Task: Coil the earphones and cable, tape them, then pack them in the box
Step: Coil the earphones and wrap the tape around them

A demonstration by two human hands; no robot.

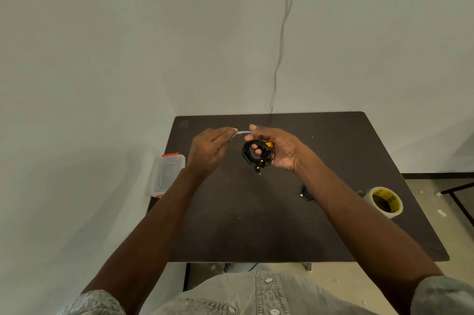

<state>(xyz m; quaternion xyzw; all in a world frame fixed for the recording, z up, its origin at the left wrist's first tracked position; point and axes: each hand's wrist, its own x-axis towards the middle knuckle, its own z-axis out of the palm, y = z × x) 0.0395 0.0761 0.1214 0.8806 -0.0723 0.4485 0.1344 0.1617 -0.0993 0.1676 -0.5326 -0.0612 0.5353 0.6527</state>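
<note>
My right hand (278, 148) holds a coiled black cable bundle with yellow parts (256, 154) above the dark table (256, 225); one fingertip shows through the coil's middle. A short strip of clear tape (243, 132) stretches between my two hands, its left end pinched by my left hand (211, 150) and its right end at my right thumb. A clear plastic box with orange clips (169, 173) sits at the table's left edge. The tape roll (386, 201) with a yellow inner core stands at the table's right edge.
A small black object (306, 194) lies on the table right of centre, partly behind my right forearm. The table stands against a white wall, down which a thin cord (280, 45) hangs. A black frame (456, 191) stands on the floor to the right.
</note>
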